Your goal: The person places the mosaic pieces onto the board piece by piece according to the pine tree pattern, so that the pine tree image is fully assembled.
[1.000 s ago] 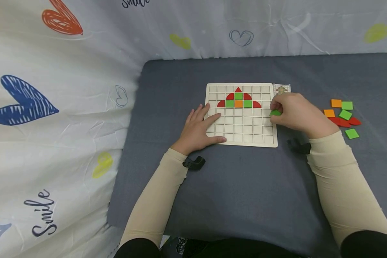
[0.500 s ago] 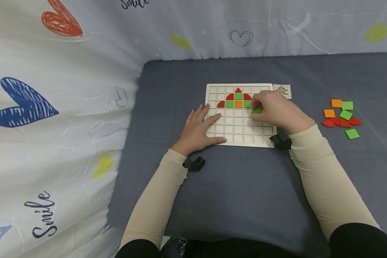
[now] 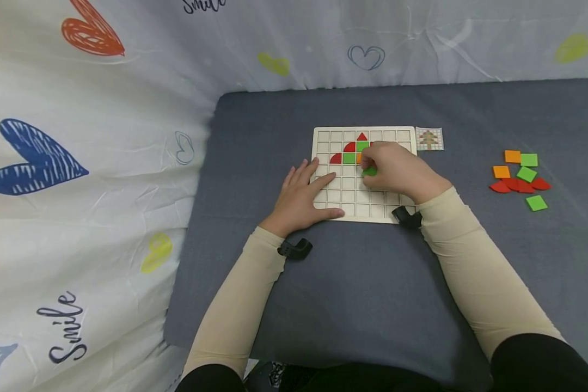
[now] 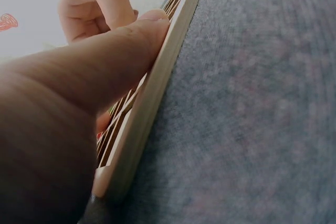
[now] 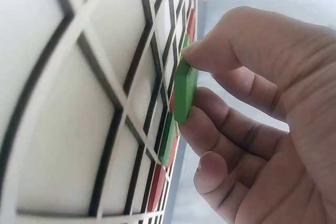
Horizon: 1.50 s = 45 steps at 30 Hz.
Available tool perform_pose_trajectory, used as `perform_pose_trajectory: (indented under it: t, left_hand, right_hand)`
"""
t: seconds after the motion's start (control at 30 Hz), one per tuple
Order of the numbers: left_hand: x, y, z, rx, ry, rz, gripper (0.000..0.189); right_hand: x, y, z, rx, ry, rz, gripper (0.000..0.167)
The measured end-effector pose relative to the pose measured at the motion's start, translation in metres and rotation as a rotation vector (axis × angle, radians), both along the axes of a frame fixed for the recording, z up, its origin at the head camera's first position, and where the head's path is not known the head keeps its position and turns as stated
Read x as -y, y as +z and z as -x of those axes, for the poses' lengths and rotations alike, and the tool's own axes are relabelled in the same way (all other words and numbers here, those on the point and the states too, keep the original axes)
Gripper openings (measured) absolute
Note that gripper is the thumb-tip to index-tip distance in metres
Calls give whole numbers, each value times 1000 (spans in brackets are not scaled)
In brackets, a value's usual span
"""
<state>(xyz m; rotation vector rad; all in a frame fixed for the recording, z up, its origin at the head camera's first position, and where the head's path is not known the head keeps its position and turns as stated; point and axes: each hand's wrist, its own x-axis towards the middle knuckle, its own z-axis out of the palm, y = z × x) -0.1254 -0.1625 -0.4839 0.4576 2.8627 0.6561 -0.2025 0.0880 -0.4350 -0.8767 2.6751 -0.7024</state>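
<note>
A pale grid board (image 3: 350,195) lies on the dark grey table, with red, green and orange pieces set in its upper cells. My right hand (image 3: 404,170) pinches a green square tile (image 5: 184,90) between thumb and finger, held over the board just below the filled rows. Its palm and wrist cover the right part of those rows in the head view. My left hand (image 3: 301,196) rests spread on the board's left side, its thumb (image 4: 131,40) along the near edge.
Loose orange squares (image 3: 512,157), green squares (image 3: 536,203) and red pieces (image 3: 524,186) lie on the table (image 3: 470,109) to the right. A small pattern card (image 3: 429,139) with a tree-like figure lies against the board's upper right corner. A printed curtain (image 3: 299,43) hangs behind.
My right hand has moved left from the board's right edge to its middle, carrying the green square tile. The pattern card is now fully uncovered. The left hand has stayed put.
</note>
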Motion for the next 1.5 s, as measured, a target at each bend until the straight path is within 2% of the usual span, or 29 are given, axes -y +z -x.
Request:
perform_pose_trajectory:
  t: [0.4,0.7,1.5]
  left_hand:
    - [-2,0,1,-11,-13,2,95]
    - [-2,2,1,-8,-14,5,94]
    - [0,1,-1,2,-7,-24,93]
  right_hand:
    - [6,0,-3,-11,26,-15,12]
    - [5,-3,-1,-55,52,12,9]
    - [3,-9,1,-55,63,86,10]
